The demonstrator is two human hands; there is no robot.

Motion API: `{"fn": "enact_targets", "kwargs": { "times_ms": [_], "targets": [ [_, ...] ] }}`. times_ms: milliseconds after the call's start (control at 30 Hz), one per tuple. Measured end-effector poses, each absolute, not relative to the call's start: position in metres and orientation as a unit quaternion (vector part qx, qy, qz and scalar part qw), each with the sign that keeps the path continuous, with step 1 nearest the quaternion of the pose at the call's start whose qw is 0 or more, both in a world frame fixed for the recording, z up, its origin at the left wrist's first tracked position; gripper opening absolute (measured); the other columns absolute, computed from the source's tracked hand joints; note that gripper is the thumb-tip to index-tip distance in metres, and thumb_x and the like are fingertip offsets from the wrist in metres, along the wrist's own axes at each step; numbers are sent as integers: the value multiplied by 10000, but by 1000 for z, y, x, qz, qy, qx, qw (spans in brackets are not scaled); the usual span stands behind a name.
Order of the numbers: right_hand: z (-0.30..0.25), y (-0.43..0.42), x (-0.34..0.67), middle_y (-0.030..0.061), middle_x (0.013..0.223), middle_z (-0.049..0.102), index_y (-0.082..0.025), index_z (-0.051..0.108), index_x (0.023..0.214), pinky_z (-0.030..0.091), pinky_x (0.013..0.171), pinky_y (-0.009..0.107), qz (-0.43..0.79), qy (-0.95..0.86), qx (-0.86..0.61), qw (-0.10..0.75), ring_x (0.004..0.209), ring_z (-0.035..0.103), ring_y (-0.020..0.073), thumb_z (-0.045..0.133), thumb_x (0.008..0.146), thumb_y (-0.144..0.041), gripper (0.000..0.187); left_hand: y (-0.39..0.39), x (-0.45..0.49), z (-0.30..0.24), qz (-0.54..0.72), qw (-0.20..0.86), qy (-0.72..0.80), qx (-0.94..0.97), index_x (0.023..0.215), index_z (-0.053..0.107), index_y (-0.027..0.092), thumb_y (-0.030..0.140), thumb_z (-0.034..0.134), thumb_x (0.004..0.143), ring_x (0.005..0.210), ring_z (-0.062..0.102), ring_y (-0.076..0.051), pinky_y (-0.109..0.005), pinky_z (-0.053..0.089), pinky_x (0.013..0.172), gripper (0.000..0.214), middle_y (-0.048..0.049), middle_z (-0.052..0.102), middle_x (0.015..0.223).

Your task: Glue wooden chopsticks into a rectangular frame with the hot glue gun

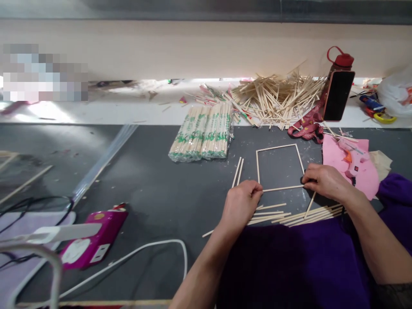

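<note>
My left hand [240,201] and right hand [322,180] each hold a closed grip on one end of the thin pale wooden stick [283,188], its long axis running nine to three across the dark desk [154,180].

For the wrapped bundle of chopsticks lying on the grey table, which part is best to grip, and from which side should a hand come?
Probably the middle of the wrapped bundle, taken from above with fingers across its width. It lies flat and long, so a grip at mid-length should keep it balanced. Its near end faces open table. The left hand is closer to it than the right hand; both are pinching the ends of a stick of the square frame.
</note>
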State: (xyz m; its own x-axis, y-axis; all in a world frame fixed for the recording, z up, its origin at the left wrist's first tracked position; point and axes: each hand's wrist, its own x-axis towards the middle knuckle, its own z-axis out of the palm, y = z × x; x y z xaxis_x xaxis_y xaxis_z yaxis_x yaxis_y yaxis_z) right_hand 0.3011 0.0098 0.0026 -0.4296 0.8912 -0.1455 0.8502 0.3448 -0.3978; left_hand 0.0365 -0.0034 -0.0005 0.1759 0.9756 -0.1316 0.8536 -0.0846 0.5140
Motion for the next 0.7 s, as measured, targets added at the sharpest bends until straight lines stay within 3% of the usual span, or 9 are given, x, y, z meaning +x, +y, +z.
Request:
{"fn": "enact_targets", "kwargs": {
  "times_ms": [700],
  "targets": [
    [-2, 9, 302, 7, 832, 617, -206, 703, 793, 383, 650, 233, 211, -822, -525, 64, 737, 583, 119, 644, 806, -178, 66, 1, 34, -6, 134, 233, 600, 754, 746, 671, 193, 120, 570, 800, 724, 632, -144, -240, 421, 689, 135, -2, 703, 762]
  ]
}}
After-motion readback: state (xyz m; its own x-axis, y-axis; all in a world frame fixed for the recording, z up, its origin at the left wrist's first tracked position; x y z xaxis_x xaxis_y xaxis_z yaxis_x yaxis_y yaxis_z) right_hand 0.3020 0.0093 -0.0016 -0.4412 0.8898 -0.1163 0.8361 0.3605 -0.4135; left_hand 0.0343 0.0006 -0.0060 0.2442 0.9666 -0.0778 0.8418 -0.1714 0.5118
